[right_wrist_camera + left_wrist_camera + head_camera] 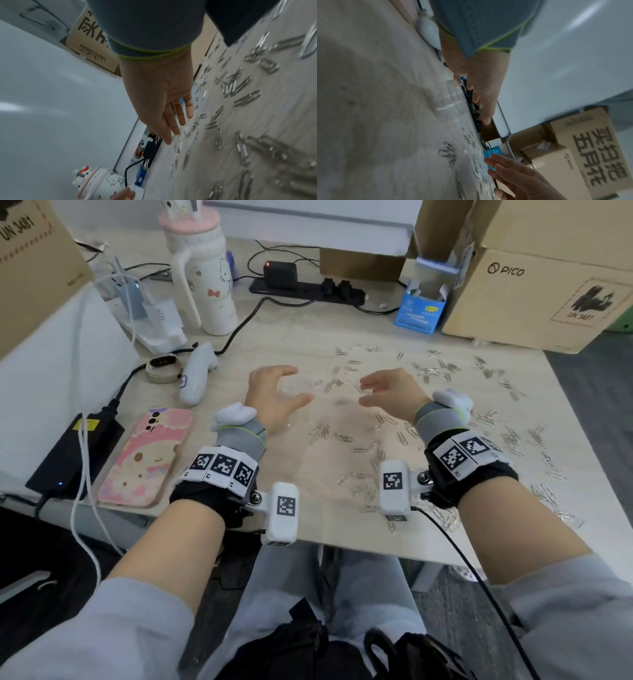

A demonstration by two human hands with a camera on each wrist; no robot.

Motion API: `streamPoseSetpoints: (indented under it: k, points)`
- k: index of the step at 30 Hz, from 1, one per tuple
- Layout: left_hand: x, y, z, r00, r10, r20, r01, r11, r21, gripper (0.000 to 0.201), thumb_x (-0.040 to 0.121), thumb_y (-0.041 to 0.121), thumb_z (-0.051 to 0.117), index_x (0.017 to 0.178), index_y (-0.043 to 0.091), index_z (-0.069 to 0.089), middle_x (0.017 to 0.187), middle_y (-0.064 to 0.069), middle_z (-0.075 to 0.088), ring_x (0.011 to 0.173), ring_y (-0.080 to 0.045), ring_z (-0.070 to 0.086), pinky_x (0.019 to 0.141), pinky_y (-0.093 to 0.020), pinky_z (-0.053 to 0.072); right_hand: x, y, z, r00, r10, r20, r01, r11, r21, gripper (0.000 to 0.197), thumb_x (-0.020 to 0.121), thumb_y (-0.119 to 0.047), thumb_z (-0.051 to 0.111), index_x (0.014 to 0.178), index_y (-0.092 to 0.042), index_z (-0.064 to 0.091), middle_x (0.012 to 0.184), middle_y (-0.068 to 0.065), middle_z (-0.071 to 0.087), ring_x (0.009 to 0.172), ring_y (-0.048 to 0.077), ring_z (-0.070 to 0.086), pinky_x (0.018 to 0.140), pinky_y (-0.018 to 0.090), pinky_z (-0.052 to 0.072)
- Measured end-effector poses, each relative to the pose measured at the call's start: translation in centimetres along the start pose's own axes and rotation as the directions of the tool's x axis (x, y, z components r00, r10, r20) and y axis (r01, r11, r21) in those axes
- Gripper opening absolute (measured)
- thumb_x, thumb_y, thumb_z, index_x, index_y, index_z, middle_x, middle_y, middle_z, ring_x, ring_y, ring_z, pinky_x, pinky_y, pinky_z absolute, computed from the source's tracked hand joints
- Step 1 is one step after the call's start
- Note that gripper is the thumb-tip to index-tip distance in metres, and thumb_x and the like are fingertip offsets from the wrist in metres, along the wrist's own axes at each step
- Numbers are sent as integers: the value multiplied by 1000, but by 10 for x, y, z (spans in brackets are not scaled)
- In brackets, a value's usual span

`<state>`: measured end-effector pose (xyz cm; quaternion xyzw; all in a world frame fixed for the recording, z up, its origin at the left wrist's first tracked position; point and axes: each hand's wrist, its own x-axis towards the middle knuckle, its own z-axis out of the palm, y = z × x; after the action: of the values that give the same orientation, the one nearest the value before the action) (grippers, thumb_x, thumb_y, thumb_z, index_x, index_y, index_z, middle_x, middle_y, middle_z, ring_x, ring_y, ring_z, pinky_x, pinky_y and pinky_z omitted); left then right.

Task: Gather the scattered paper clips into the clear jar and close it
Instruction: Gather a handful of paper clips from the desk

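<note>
Left hand [274,402] fingers spread wide around clear container [294,387], contact unclear, right hand [394,395] fingers loosely apart, empty, over paper clips [344,437], box [534,299] behind container reads "PICO", "UN 3481"

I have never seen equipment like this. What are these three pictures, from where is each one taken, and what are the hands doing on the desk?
No machine here: a person sits at a desk wearing cameras. The wide picture comes from a camera on the head, looking down at both hands. The other two come from cameras strapped to the wrists; each looks along one hand, so the desk appears tilted. Many metal paper clips lie scattered on the desk. A pink phone lies on the left, a white bottle and a small blue box stand at the back. The left hand curves open around a small clear container; whether it touches it is unclear. The right hand is open above the clips. Neither hand grips anything.
</note>
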<state>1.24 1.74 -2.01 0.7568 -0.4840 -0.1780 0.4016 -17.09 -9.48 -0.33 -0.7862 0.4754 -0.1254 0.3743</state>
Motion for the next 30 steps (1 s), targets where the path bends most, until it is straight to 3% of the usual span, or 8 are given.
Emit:
streamPoseSetpoints:
  k: [4, 9, 11, 13, 18, 23, 27, 30]
  points:
    - [12, 32, 20, 983, 78, 164, -94, 991, 93, 42, 89, 17, 55, 130, 9, 50, 138, -9, 50, 129, -25, 44, 98, -19, 27, -11, 13, -13, 1000, 15, -5, -15, 1000, 21, 44, 84, -11, 66, 127, -6, 59, 127, 6, 62, 118, 16, 56, 95, 19, 38]
    - [29, 51, 65, 913, -79, 401, -62, 942, 328, 55, 92, 21, 45, 140, 2, 27, 150, -19, 27, 140, -32, 22, 107, -35, 26, -22, 36, -31, 996, 63, -67, -60, 997, 50, 40, 84, -12, 66, 124, -8, 61, 125, 5, 63, 117, 16, 56, 91, 19, 40]
    - [35, 49, 78, 905, -144, 401, -46, 903, 427, 54, 91, 22, 46, 137, 0, 29, 152, -21, 21, 141, -36, 15, 113, -39, 21, -25, 44, -34, 992, 82, -92, -76, 995, 58, 40, 84, -12, 66, 124, -9, 62, 124, 5, 63, 117, 17, 56, 92, 20, 41]
    - [39, 45, 85, 913, -183, 364, -20, 873, 488, 51, 88, 29, 47, 129, 1, 37, 146, -24, 29, 135, -39, 24, 112, -42, 22, -28, 50, -35, 988, 101, -116, -93, 993, 66, 43, 84, -12, 66, 126, -10, 60, 129, 3, 60, 118, 19, 56, 95, 24, 44]
    - [36, 38, 100, 906, -193, 377, -5, 885, 466, 49, 88, 33, 48, 124, 2, 41, 137, -24, 34, 131, -36, 28, 108, -43, 28, -25, 62, -32, 978, 151, -143, -150, 988, 19, 53, 83, -15, 63, 135, -19, 51, 136, 9, 52, 106, 21, 56, 97, 34, 45]
    - [42, 47, 107, 925, -97, 368, -30, 946, 324, 51, 89, 26, 53, 134, 3, 40, 140, -18, 41, 130, -31, 38, 103, -35, 32, -11, 64, -27, 992, 105, -75, -111, 991, -80, 59, 89, -17, 58, 144, -14, 38, 156, 5, 24, 145, 21, 17, 117, 35, 19]
    - [63, 53, 103, 954, 8, 301, -95, 956, 277, 54, 88, 26, 50, 136, 6, 39, 145, -16, 36, 138, -27, 28, 107, -32, 24, 9, 64, -25, 995, 98, -34, -104, 962, -253, 63, 94, -26, 48, 150, -14, 21, 160, 5, 7, 148, 25, -4, 119, 44, 5]
    - [88, 50, 111, 949, -36, 315, -69, 947, 314, 59, 89, 29, 51, 142, 14, 31, 155, -16, 17, 145, -31, 8, 117, -38, 13, 26, 75, -23, 990, 143, -3, -135, 931, -338, 64, 95, -34, 43, 151, -17, 16, 160, 7, 1, 147, 27, -8, 117, 46, -2]
